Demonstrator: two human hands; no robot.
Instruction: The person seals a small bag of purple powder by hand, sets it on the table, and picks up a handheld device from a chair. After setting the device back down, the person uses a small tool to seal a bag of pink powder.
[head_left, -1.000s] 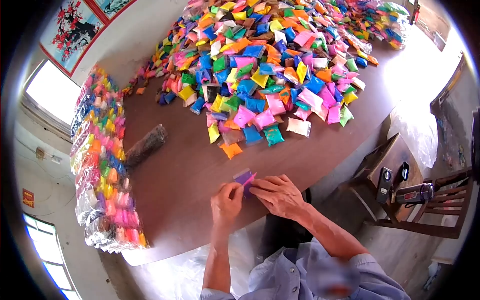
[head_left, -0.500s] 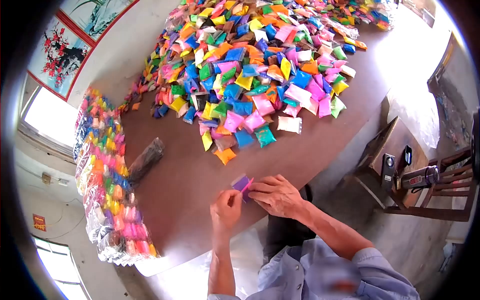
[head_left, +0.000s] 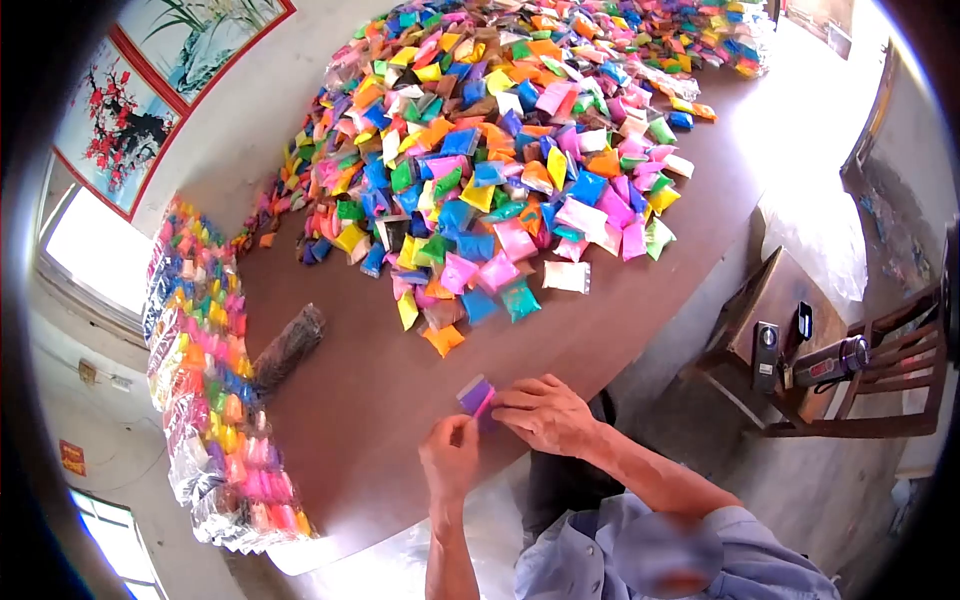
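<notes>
Together, the left hand (head_left: 450,458) and right hand (head_left: 545,413) pinch the purple and pink packets (head_left: 477,395), which slant away just beyond the fingertips.

Left hand: our bare left hand (head_left: 450,460) is bunched, thumb against fingertips in a tight pinch.
Right hand: our bare right hand (head_left: 545,415) lies palm down just right of it, fingers reaching towards its fingertips; we cannot tell its grip.
Forearms: our left forearm (head_left: 445,560) and right forearm (head_left: 650,480) are bare and converge forward.

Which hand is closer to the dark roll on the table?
Left. The left hand is to the right of the dark roll; the right hand lies farther that way.
</notes>
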